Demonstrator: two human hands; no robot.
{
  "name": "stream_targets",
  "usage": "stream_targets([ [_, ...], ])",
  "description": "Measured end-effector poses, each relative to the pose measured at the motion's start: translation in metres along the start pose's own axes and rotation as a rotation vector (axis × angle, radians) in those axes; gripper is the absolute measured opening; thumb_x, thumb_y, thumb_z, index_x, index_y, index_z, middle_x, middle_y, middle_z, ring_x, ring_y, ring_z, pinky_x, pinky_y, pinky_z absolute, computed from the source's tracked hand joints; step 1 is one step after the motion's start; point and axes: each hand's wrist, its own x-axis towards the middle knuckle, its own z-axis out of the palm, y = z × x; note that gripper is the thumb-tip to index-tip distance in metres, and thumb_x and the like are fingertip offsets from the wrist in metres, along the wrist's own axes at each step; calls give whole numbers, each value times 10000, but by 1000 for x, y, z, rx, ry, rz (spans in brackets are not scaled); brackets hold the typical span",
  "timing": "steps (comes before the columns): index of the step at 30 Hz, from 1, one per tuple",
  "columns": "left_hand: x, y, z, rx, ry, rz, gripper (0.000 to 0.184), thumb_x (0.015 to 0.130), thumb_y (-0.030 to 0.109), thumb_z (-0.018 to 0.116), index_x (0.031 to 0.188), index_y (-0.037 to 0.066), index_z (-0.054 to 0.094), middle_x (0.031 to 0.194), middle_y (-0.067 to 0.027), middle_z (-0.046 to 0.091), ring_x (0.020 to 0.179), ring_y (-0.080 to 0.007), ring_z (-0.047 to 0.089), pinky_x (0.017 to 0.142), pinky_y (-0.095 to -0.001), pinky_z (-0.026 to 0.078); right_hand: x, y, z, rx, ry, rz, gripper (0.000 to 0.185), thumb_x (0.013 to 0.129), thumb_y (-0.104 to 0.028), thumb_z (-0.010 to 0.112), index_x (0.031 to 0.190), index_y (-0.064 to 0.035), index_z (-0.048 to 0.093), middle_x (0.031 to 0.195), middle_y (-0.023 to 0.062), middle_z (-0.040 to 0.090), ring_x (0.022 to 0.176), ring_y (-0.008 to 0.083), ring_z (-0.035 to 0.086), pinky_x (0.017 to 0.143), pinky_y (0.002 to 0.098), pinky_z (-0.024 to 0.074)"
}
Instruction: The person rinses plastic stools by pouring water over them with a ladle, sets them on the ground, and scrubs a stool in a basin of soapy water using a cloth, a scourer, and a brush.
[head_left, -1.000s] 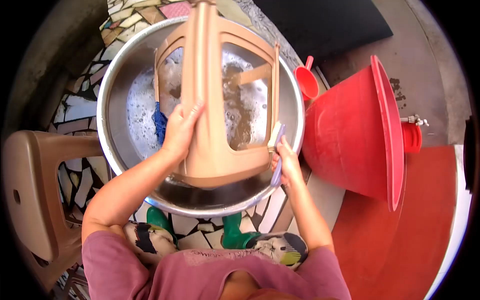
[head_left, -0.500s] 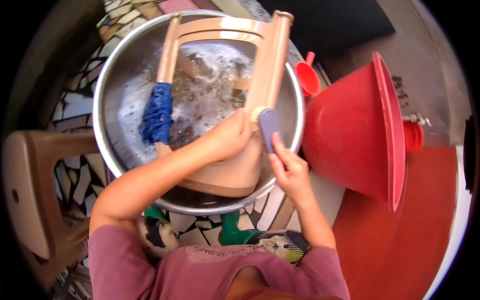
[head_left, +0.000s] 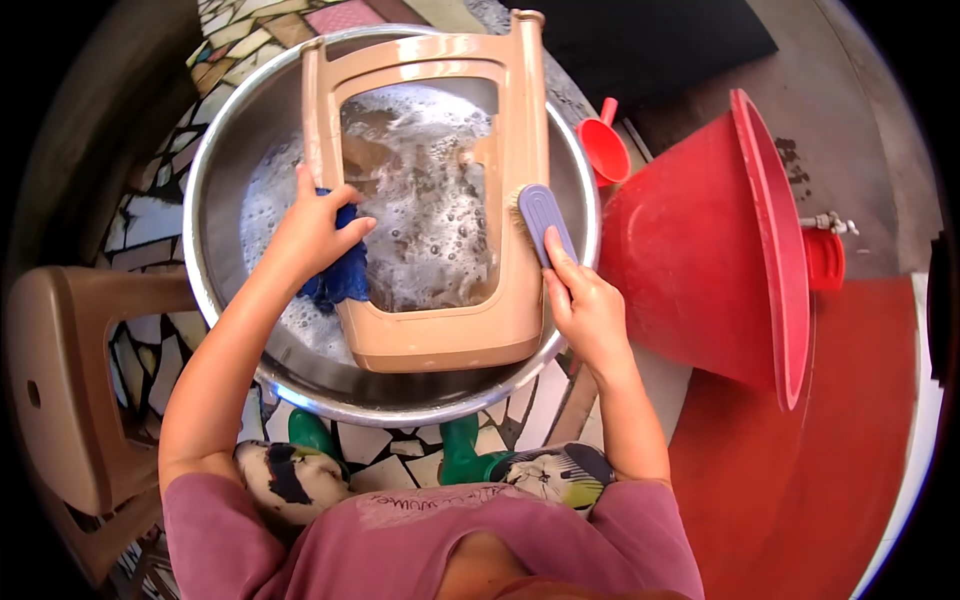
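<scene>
A beige plastic stool (head_left: 440,330) lies on its side in a large metal basin (head_left: 235,330) of sudsy water. On the stool's left leg my left hand (head_left: 312,232) closes over a wet, bunched blue scrubbing cloth (head_left: 347,272), which hangs down below the fingers. My right hand (head_left: 590,315) grips the handle of a purple scrub brush (head_left: 542,216). The brush's pale bristles face the outer side of the stool's right leg, near or against it. Foamy water shows through the stool's opening.
A large red tub (head_left: 680,240) stands tilted on the right, with a red dipper (head_left: 604,150) beside it. Another brown plastic stool (head_left: 60,390) is at the left. A metal tap (head_left: 830,224) shows behind the tub. Green boots (head_left: 460,450) stand on the stone-mosaic floor.
My left hand has left the stool's right leg and moved left onto the blue cloth. The stool has turned, showing its opening more squarely. The brush has shifted slightly up.
</scene>
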Motion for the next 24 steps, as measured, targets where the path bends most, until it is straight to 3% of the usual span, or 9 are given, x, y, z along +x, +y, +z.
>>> stream_targets([
  [6, 1, -37, 37, -455, 334, 191, 171, 901, 184, 627, 985, 40, 660, 1436, -379, 303, 1428, -401, 207, 1072, -325, 320, 0, 4, 8, -9, -20, 75, 530, 901, -230, 577, 1413, -286, 451, 685, 146, 585, 610, 350, 615, 580, 455, 500],
  [7, 7, -52, 36, -506, 331, 110, 198, 964, 193, 547, 933, 7, 609, 1372, -266, 488, 1348, -318, 412, 1026, -300, 354, 0, 5, 10, -16, -8, 78, 532, 902, -234, 575, 1415, -289, 446, 691, 148, 589, 615, 352, 616, 586, 457, 501],
  [8, 11, -64, 33, -503, 334, 113, 198, 964, 193, 547, 933, 7, 609, 1372, -266, 488, 1348, -318, 412, 1026, -300, 354, 0, 6, 12, -22, 1, 81, 533, 904, -238, 574, 1417, -291, 442, 698, 150, 594, 620, 355, 617, 591, 460, 503],
  [10, 19, -87, 22, -877, 500, 43, 252, 1010, 227, 475, 915, 11, 566, 1115, -109, 654, 1039, -170, 568, 904, -277, 416, -2, 11, 15, -19, 12, 87, 533, 904, -241, 574, 1417, -293, 441, 700, 155, 596, 625, 359, 618, 594, 464, 502],
  [12, 26, -112, -1, -835, 601, -14, 303, 1032, 268, 432, 937, 11, 562, 908, -13, 606, 817, -78, 465, 783, -249, 410, -1, 17, 19, -38, 6, 104, 538, 904, -243, 573, 1422, -285, 434, 707, 170, 607, 641, 373, 620, 602, 475, 498],
  [17, 30, -170, -18, -792, 680, -164, 319, 999, 304, 490, 984, 1, 586, 861, -35, 589, 819, -119, 501, 786, -270, 409, 4, 29, 26, -20, -59, 165, 538, 911, -240, 551, 1433, -258, 422, 707, 193, 621, 644, 382, 624, 605, 480, 492],
  [20, 18, -141, -19, -200, 410, -298, 373, 932, 354, 569, 1033, -4, 586, 1090, -225, 625, 1072, -336, 571, 947, -389, 411, 7, 31, 28, 22, -101, 248, 527, 917, -228, 544, 1431, -241, 428, 717, 235, 618, 662, 396, 630, 627, 470, 491],
  [22, 10, -94, 0, 333, 813, 77, 340, 921, 293, 607, 1095, 3, 575, 1157, -205, 584, 1086, -335, 537, 960, -391, 402, 7, 39, 29, 211, -58, 273, 507, 923, -215, 543, 1420, -223, 443, 769, 259, 619, 695, 408, 637, 657, 455, 494],
  [24, -9, -10, -8, 261, 736, 294, 341, 842, 262, 674, 1066, 15, 602, 1251, -243, 527, 1183, -386, 479, 991, -467, 393, 9, 40, 29, 253, -60, 317, 483, 924, -201, 548, 1401, -209, 469, 833, 282, 616, 746, 416, 646, 692, 417, 503],
])
